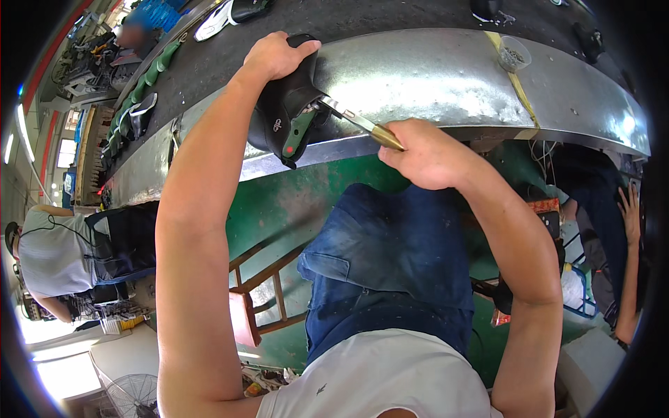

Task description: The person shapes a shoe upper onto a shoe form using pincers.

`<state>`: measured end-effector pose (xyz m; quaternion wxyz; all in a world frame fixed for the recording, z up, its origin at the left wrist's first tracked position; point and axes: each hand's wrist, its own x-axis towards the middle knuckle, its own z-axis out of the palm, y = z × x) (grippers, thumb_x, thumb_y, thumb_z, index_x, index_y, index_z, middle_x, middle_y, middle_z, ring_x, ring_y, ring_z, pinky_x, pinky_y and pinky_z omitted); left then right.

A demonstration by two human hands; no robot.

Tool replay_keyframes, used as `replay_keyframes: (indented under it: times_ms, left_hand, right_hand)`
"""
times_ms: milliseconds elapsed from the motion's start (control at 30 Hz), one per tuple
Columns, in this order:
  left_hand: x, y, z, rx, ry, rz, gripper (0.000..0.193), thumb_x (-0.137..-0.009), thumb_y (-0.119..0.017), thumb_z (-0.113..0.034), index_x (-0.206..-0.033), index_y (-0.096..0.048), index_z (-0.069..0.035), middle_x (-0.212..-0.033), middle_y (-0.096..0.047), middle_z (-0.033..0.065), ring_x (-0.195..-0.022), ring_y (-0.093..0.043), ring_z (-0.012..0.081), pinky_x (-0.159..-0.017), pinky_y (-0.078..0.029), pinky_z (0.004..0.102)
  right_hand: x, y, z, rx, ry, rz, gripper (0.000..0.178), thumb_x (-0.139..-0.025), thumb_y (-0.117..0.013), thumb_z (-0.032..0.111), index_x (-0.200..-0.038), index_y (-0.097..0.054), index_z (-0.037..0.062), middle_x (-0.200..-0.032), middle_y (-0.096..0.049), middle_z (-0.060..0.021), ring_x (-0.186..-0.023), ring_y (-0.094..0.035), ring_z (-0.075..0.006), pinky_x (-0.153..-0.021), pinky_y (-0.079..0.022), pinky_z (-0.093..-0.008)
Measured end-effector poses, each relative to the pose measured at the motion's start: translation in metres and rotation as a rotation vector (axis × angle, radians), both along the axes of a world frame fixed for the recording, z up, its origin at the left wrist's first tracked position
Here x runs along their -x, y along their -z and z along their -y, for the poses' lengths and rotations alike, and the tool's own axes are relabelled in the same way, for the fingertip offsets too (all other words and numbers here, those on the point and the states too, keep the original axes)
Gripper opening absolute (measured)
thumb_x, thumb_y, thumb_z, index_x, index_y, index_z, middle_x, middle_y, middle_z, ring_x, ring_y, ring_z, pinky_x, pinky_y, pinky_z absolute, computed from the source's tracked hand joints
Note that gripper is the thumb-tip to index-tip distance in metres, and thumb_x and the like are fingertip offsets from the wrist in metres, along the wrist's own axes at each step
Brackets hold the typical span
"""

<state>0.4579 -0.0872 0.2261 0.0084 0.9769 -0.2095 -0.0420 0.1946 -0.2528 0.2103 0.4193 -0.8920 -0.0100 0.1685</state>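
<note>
My left hand is closed round the toe end of a black shoe, holding it at the edge of the metal-topped bench. A green shoe last with a red dot shows in the shoe's opening. In my right hand are pliers with a silver front part and a brass-coloured handle. Their tip meets the shoe's upper beside the last; the exact grip of the jaws is too small to make out.
A dark conveyor belt runs behind the metal ledge. A clear cup of small bits stands on the ledge. More shoes lie on the belt. A wooden stool is below left; people work at both sides.
</note>
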Motion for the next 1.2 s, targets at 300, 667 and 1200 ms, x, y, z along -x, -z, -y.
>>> replay_keyframes:
  times_ms: [300, 667, 1200]
  left_hand:
    - [-0.001, 0.0, 0.003, -0.045, 0.003, 0.01, 0.098, -0.085, -0.062, -0.072, -0.149, -0.048, 0.0, -0.149, -0.054, 0.019, -0.138, -0.052, 0.0327, -0.113, -0.043, 0.0416]
    - [0.007, 0.0, 0.008, -0.028, 0.038, -0.032, 0.092, -0.087, -0.063, -0.069, -0.15, -0.048, -0.003, -0.15, -0.054, 0.0156, -0.138, -0.052, 0.0312, -0.113, -0.043, 0.0424]
    - [0.004, -0.001, 0.002, -0.032, 0.051, -0.001, 0.092, -0.089, -0.06, -0.07, -0.152, -0.045, -0.005, -0.154, -0.051, 0.0117, -0.141, -0.05, 0.0282, -0.114, -0.042, 0.0411]
  right_hand:
    - [0.041, 0.019, -0.027, -0.015, 0.108, 0.06, 0.027, -0.1, -0.058, 0.02, -0.106, -0.058, -0.0064, -0.103, -0.067, -0.03, -0.1, -0.064, -0.0479, -0.088, -0.05, -0.0539]
    - [0.084, 0.036, -0.054, 0.052, 0.209, 0.312, 0.025, -0.094, -0.06, 0.011, -0.112, -0.052, -0.0046, -0.098, -0.063, -0.025, -0.086, -0.064, -0.0459, -0.077, -0.052, -0.0533]
    - [0.046, 0.028, -0.011, -0.268, 0.123, -0.106, 0.035, -0.095, -0.061, 0.01, -0.127, -0.057, -0.0042, -0.094, -0.065, -0.0183, -0.083, -0.063, -0.0337, -0.081, -0.052, -0.0382]
